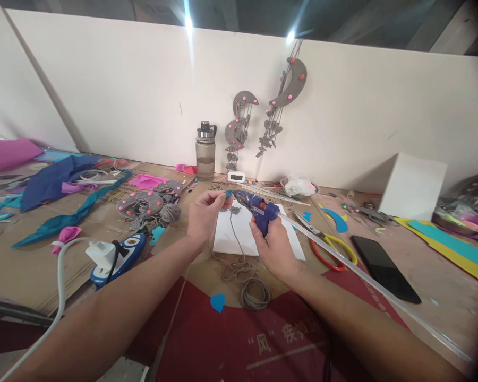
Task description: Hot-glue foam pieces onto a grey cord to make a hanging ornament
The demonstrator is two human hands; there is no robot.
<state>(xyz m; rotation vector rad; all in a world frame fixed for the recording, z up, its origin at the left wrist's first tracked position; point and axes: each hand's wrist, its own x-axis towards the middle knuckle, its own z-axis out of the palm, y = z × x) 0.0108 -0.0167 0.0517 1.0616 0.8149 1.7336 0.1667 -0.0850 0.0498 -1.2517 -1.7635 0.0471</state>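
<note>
In my right hand is a blue hot glue gun, its nozzle pointing left. A long clear glue stick sticks out of its back end. My left hand pinches a small teal piece close to the nozzle; its exact shape is too small to make out. Under both hands lies a white sheet with a strand of grey yarn across it. The yarn runs down to a loose coil. A blue heart cutout rests on the red cardboard nearer to me.
Red-and-yellow scissors and a black phone lie to the right. On the left are a blue power strip and grey moon ornaments. A water bottle stands by the wall, where a crescent ornament hangs.
</note>
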